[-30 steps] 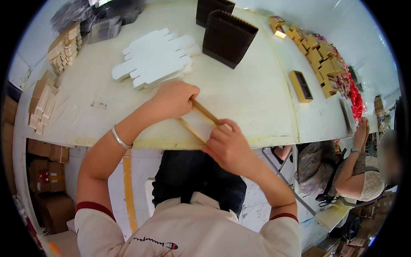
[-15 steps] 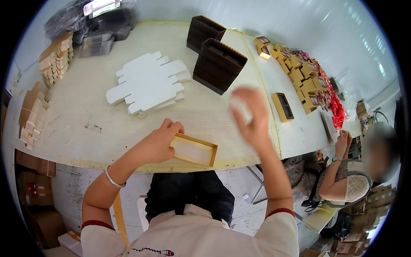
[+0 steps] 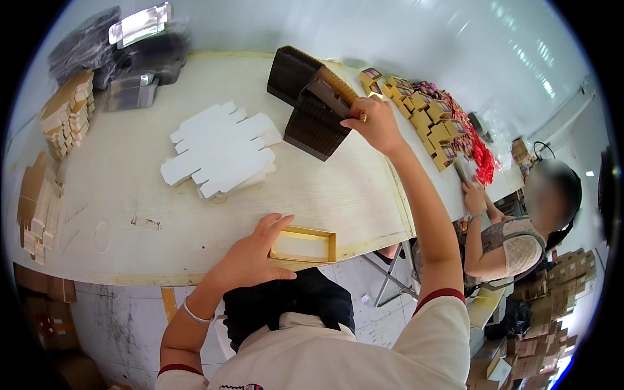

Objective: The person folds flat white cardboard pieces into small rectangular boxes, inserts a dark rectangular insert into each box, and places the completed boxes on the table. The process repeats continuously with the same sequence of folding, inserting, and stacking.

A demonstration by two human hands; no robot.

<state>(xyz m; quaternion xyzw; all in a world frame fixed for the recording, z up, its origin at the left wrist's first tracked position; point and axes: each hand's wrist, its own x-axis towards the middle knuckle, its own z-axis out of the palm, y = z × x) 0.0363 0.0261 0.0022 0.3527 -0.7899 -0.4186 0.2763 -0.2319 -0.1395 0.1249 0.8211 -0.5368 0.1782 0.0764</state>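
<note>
The right hand bends over the upper end of the dark trays, some of its fingertips hidden, and how many trays it grips cannot be told; the rear dark stack is partly covered by them. Whether the left hand touches the pale-lined gold box beside it is unclear. At right, a co-worker's face is blurred and their legs are mostly hidden, the red pieces are too small to identify, and the wearer's shirt runs off the lower edge.
</note>
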